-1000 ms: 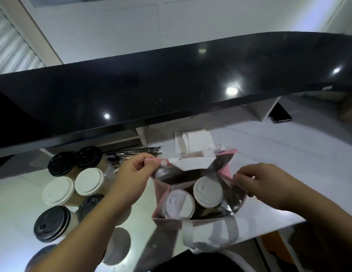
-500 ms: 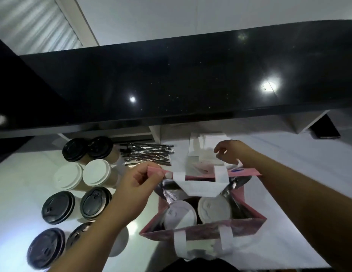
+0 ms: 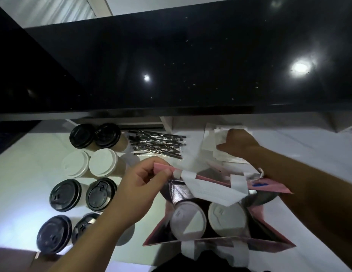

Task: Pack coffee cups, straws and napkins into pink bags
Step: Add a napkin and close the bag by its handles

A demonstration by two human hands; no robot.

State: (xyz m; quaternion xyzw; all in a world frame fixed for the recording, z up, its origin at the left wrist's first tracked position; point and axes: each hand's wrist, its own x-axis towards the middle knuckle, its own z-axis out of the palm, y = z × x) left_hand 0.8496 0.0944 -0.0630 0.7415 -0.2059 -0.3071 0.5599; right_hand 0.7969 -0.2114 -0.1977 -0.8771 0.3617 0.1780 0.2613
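A pink bag (image 3: 214, 195) with a silver lining stands open on the white desk (image 3: 27, 163), near its front edge. Two white-lidded cups (image 3: 207, 220) sit upright side by side inside it.

The left hand (image 3: 140, 186) reaches in from the lower left, forearm angled up toward the bag. Its thumb and curled fingers pinch the far left corner of the bag's rim beside a white handle strap, holding that corner up and the mouth open.

The right hand (image 3: 237, 143) stretches forward past the bag's far right side, its forearm crossing above the right rim. Its fingers are bent down onto a pile of white napkins (image 3: 217, 143) lying on the desk just behind the bag, and the thumb and fingers appear to pinch the top sheets; how many sheets they hold cannot be told.

A bundle of wrapped dark straws (image 3: 158, 144) lies on the desk between the napkins and the loose cups. Those cups (image 3: 86, 173) stand in two columns left of the bag: black lids at the back, two white lids next, then four black lids toward the front. A glossy black counter ledge (image 3: 171, 65) overhangs the back of the desk.
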